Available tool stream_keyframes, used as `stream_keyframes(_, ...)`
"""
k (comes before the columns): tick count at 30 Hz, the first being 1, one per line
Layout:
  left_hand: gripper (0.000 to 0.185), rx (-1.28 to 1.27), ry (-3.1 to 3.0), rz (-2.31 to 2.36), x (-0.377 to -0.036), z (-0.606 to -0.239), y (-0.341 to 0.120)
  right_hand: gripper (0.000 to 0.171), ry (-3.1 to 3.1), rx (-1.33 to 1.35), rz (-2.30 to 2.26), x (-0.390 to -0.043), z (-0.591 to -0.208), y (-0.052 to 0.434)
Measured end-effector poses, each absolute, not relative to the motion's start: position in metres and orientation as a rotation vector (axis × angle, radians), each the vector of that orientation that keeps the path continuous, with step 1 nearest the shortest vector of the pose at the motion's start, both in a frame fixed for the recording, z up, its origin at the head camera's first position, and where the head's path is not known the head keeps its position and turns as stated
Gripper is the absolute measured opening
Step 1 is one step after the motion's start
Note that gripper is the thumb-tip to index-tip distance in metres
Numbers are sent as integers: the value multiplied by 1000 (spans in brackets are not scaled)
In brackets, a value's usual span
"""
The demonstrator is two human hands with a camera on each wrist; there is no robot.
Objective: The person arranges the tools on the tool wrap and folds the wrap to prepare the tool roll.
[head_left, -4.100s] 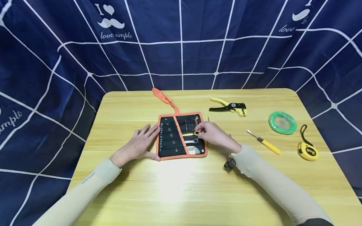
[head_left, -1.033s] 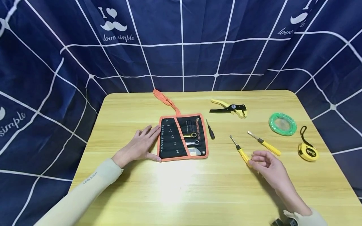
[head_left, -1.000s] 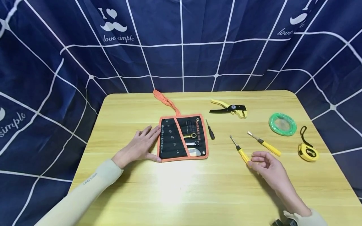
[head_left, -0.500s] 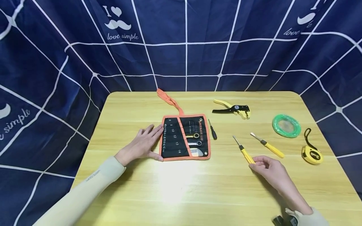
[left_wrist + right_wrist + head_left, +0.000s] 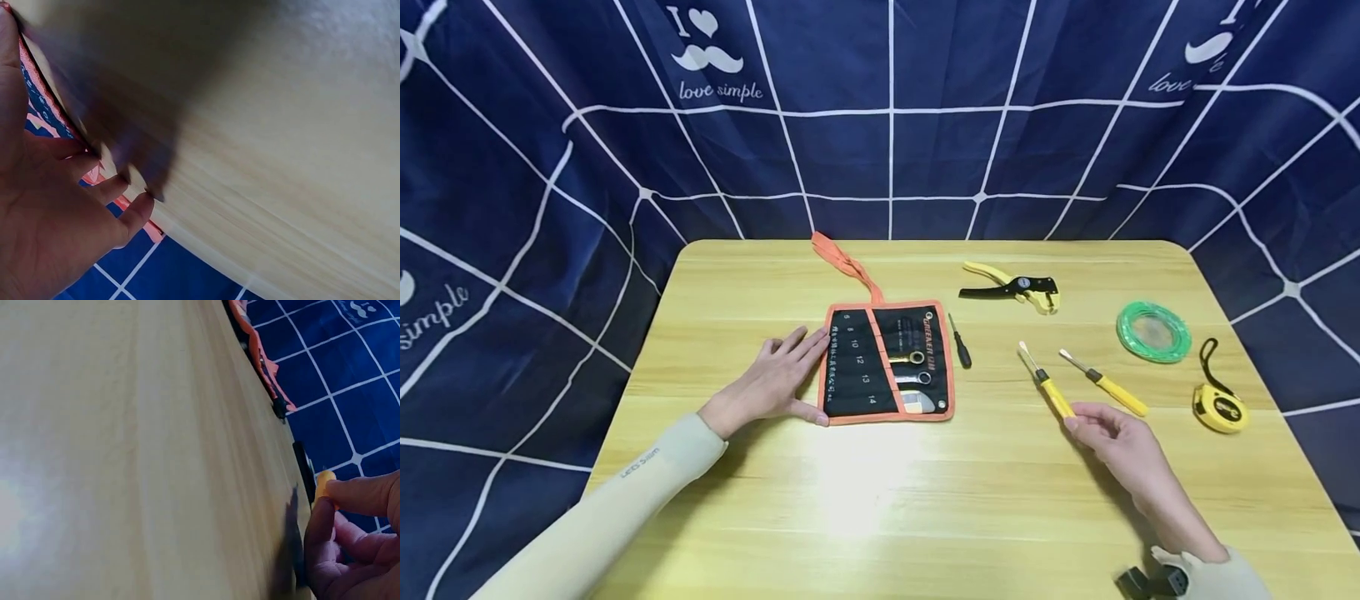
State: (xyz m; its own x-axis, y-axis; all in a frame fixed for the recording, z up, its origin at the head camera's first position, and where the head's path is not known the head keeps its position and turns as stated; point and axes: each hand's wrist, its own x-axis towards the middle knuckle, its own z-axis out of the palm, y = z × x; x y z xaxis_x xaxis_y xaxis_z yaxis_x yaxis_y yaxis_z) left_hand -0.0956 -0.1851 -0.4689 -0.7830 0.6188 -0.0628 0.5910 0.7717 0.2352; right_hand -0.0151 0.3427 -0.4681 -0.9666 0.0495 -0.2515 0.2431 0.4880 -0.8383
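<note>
My left hand (image 5: 771, 379) rests with spread fingers at the left edge of a black tool pouch (image 5: 857, 392) with orange trim. Its pockets hold a yellow-shafted ring wrench (image 5: 916, 358), a silver ring wrench (image 5: 923, 378) and a flat pale tool (image 5: 917, 402), whose kind is partly hidden. On the right, my right hand (image 5: 1123, 450) pinches the handle end of a yellow-handled screwdriver (image 5: 1055, 397) between thumb and fingers; its tip points away toward the back. The right wrist view shows the orange-yellow handle end (image 5: 325, 484) between thumb and finger.
A second yellow screwdriver (image 5: 1116, 392) lies just right of the held one. A small black screwdriver (image 5: 961, 350) lies beside the pouch. Wire stripper pliers (image 5: 1022, 286), a green wire coil (image 5: 1153, 332) and a yellow tape measure (image 5: 1221, 408) lie farther back and right.
My right hand has left the pouch, moved right and gripped the yellow screwdriver, whose tip has now risen slightly. The small black screwdriver came into view. My left hand stayed at the pouch.
</note>
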Motion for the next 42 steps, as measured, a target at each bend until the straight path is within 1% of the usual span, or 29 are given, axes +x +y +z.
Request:
stream_keyframes(3, 135, 970, 2820, 303, -97, -468, -184, 43, 2543, 211, -1565, -17, -466, 343)
stream_keyframes(8, 135, 957, 2816, 289, -98, -468, -183, 25, 2459, 151, -1799, -24, -459, 341)
stream_keyframes(10, 135, 954, 2811, 294, -97, -468, -184, 21, 2417, 135, -1879, -27, -456, 340)
stream_keyframes(18, 134, 962, 2820, 317, -93, -469, -187, 29, 2361, 108, -2014, -45, -447, 332)
stream_keyframes(25, 133, 982, 2811, 334, -96, -470, -186, 25, 2380, 51, -2014, -64, -439, 323)
stream_keyframes(31, 133, 965, 2796, 331, -96, -468, -185, 21, 2198, 40, -2132, -77, -441, 310)
stream_keyframes(36, 132, 957, 2796, 308, -97, -466, -185, 26, 2128, 52, -2176, -87, -444, 298)
stream_keyframes(42, 132, 944, 2795, 317, -95, -469, -185, 30, 2203, 43, -2122, -101, -446, 280)
